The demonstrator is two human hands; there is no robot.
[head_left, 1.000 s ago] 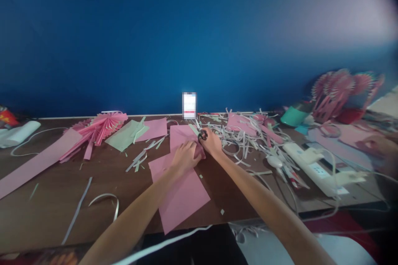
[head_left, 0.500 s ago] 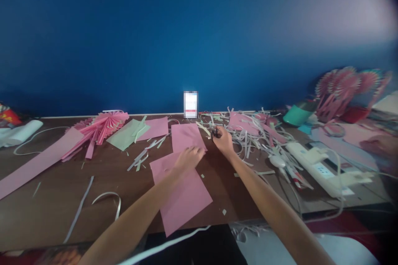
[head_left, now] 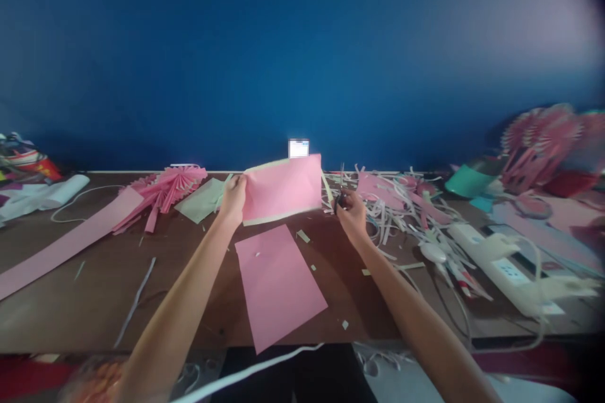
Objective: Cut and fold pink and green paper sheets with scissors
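Observation:
My left hand (head_left: 233, 198) pinches the left edge of a pink paper sheet (head_left: 283, 187) and holds it up off the brown table (head_left: 94, 289), near the far side. My right hand (head_left: 350, 213) is closed around small dark scissors (head_left: 338, 200), just right of the lifted sheet and at the edge of a heap of white and pink paper strips (head_left: 392, 201). A second pink sheet (head_left: 278, 283) lies flat on the table between my forearms.
Folded pink paper fans (head_left: 161, 192), a pale green sheet (head_left: 201, 200) and a long pink strip (head_left: 66, 244) lie at the left. A white power strip (head_left: 501, 264) with cables, a teal container (head_left: 467, 181) and more pink fans (head_left: 539, 138) are at the right. Blue wall behind.
My left hand has picked the far pink sheet up off the table and raised it. My right hand with the scissors has shifted to the right, toward the strips.

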